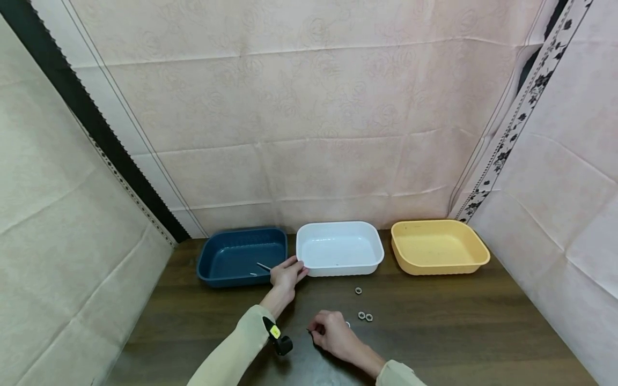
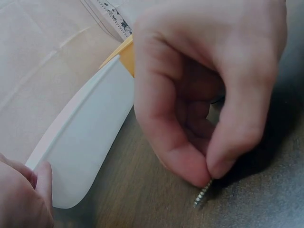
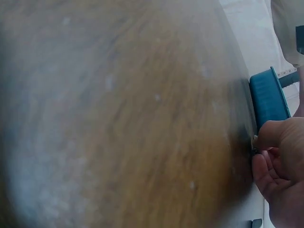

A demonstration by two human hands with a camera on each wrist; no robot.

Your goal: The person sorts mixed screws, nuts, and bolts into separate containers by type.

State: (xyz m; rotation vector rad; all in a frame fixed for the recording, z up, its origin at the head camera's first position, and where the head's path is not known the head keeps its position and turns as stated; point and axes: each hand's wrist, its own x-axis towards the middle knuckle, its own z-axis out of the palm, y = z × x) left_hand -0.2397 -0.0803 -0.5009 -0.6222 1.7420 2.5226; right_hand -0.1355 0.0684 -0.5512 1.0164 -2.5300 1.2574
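Note:
My left hand pinches the near left corner of the white tray, its thumb against the outer wall in the left wrist view. Low over the table, my right hand pinches a small screw between thumb and fingertips. The screw's threaded end points down; its other end is hidden by the fingers. Just beyond the right hand lie several metal nuts, one partly hidden behind that hand. Left of the white tray, the dark blue tray holds thin metal pieces resembling screws.
A yellow tray stands right of the white one. All three trays form a row at the back of the brown wooden table. Pale patterned cloth hangs behind and at both sides. A dark wrist strap sits on the left wrist.

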